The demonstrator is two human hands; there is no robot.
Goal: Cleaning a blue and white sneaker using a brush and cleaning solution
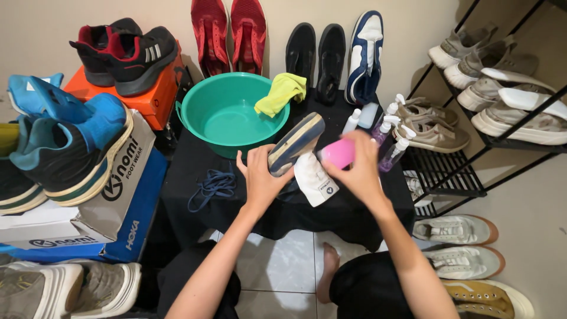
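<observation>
Head view: our left hand point(260, 177) grips a white shoe point(298, 156) sole-up over the black-draped table point(195, 159); right hand point(357, 168) wraps a pink brush point(338, 153), probably scrubbing. Laces point(212, 186) already out, green basin point(227, 112) and yellow cloth point(282, 91) nearby. Tiled floor, shoe rack point(502, 88).

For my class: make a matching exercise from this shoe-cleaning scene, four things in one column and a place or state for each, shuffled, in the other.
Things:
1 yellow cloth
2 blue laces
3 pink brush
4 white shoe

Places:
A in the right hand
B over the green basin rim
C held by the left hand
D loose on the black cloth

Pairs: 1-B, 2-D, 3-A, 4-C
</observation>
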